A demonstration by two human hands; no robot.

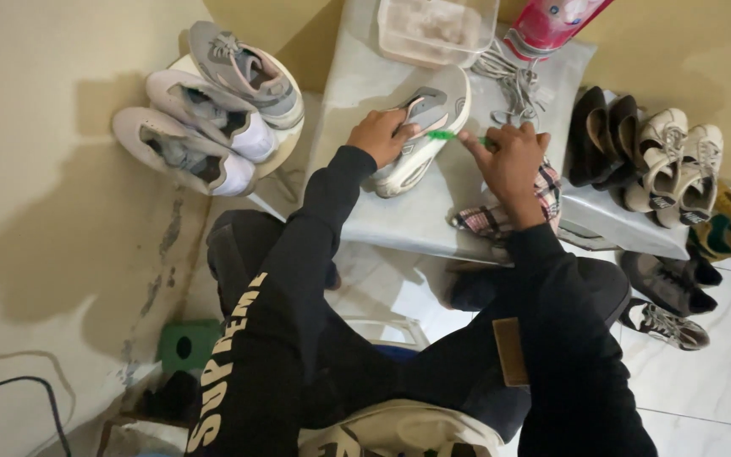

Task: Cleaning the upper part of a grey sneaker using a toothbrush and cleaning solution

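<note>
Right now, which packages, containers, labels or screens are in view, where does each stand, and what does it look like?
Plastic tub: far edge of the low table, rectangular, clear and cloudy.
Bottle: right of the tub, lying tilted, pink-red with a pale label.
Sleeve print: on the left arm's black sleeve, yellowish letters.
No screens or signs show.

Black long sleeves, pale lettering down left sleeve; dark trousers with tan patch.

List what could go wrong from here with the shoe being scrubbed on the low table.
The left hand alone steadies the grey-white sneaker while the right hand works a green brush at it; hard strokes might skid it. The loose laces lie near the brush and could snag. The container at the table edge might get knocked.
</note>
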